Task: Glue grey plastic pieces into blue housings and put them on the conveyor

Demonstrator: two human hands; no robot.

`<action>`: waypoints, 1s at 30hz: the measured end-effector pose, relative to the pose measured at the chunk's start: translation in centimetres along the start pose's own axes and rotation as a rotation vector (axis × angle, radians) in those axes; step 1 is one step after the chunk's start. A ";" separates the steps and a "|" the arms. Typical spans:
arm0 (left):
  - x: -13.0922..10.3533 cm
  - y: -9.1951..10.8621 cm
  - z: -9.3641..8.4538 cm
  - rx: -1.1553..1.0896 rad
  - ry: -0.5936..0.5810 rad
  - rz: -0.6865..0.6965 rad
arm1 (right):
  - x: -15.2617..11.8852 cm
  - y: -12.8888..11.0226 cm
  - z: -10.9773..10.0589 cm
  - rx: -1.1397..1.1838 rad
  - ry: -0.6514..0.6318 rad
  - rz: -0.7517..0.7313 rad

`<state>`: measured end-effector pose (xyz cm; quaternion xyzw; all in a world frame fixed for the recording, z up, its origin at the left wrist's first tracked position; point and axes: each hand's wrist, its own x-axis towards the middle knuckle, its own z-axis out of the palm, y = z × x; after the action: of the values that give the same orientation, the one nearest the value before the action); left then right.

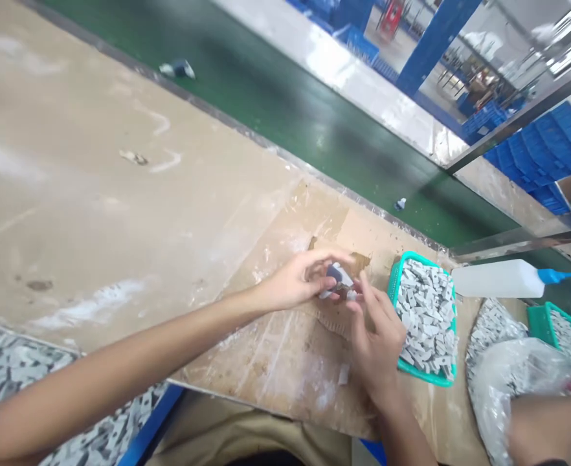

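My left hand [307, 275] pinches a small dark grey and white part [336, 275] between thumb and fingers, above the worn cardboard on the bench. Close beside it, my right hand [375, 323] has its fingertips around a small white piece [351, 294], next to the part's lower end. Whether the two pieces touch cannot be made out. Right of my right hand stands a green basket [393, 285] filled with small light grey pieces [426, 317].
A green conveyor belt [276, 123] carries a few small parts. On the right lie a white squeeze bottle [502, 278], a plastic bag [499, 382] of pieces and another green basket [538, 323]. Another person's arm [548, 421] reaches in. A blue-edged bin [152, 421] of grey pieces stands lower left.
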<state>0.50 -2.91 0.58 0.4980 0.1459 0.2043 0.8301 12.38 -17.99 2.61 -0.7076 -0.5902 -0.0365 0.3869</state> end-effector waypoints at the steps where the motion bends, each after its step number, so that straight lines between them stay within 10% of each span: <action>1: 0.0 0.4 -0.2 -0.081 0.002 -0.048 | 0.1 0.2 -0.4 -0.014 0.062 -0.007; 14: 0.6 3.1 -1.9 -0.416 0.382 -0.225 | 0.2 3.5 -4.0 -0.155 1.017 0.053; 24: 2.0 4.8 -2.3 0.205 0.421 -0.074 | 0.6 7.9 -7.4 -0.287 0.187 0.509; 30: 8.6 8.7 -6.0 0.838 0.518 -0.065 | -0.7 6.6 -7.1 -0.446 -0.159 0.413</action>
<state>3.65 9.57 5.17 0.7170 0.4329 0.2190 0.5006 20.72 -22.77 3.94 -0.8805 -0.4398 -0.0301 0.1742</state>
